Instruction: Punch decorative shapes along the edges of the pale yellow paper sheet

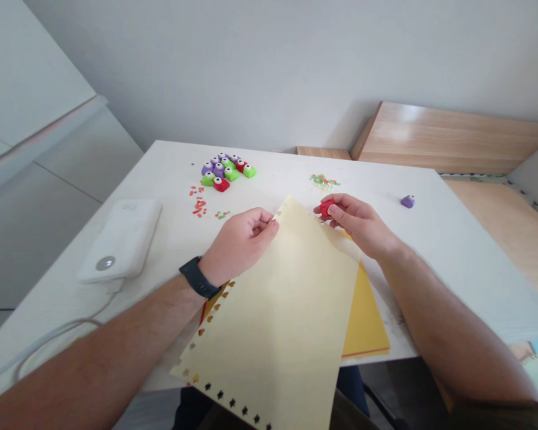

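Note:
Pinched at its left edge, a pale yellow sheet of paper point(291, 286) is held by my left hand point(244, 239), which wears a dark wristband point(199, 278). Small punched shapes run along the sheet's left and lower edges. My right hand point(356, 224) has its fingers closed around a small red craft punch point(327, 208), close to the sheet's upper right edge. Whether the punch sits on the paper I cannot tell. Under the sheet lie more papers, with a deeper yellow one point(367, 322) showing at the right.
Several purple, green and red craft punches point(226, 170) cluster at the back left. A lone purple punch point(407, 201) stands at the right. Red cut-outs point(199, 206) and green-orange cut-outs point(325, 181) lie scattered. A white power bank point(123, 239) with a cable point(72, 325) is at the left.

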Demonstrator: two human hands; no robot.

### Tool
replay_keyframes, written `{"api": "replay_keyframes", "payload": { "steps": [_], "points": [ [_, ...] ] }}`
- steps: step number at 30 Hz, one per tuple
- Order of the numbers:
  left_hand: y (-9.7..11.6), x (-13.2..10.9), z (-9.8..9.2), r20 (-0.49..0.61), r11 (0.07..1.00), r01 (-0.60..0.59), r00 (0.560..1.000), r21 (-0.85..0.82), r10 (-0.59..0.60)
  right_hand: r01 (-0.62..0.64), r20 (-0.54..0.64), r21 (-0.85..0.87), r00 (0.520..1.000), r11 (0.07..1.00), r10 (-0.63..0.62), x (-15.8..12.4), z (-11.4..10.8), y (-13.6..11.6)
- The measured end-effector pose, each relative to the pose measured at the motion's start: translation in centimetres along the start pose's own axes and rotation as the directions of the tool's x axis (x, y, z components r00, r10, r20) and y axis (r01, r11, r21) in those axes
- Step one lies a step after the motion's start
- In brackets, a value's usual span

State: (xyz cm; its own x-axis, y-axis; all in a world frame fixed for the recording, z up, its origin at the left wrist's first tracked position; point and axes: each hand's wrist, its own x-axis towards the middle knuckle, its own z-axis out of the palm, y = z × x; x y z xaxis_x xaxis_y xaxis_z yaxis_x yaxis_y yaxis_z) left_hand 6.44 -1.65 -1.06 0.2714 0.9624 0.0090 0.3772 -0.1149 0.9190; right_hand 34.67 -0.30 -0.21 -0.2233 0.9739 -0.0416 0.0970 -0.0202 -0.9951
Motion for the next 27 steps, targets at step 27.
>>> {"api": "replay_keyframes", "payload": {
  "steps": [27],
  "points": [
    [0.28, -0.06, 0.04, 0.016, 1.000, 0.004, 1.000, -0.021, -0.004, -0.081, 0.046, 0.090, 0.996, 0.993, 0.077, -0.65, 0.57, -0.59]
  ]
}}
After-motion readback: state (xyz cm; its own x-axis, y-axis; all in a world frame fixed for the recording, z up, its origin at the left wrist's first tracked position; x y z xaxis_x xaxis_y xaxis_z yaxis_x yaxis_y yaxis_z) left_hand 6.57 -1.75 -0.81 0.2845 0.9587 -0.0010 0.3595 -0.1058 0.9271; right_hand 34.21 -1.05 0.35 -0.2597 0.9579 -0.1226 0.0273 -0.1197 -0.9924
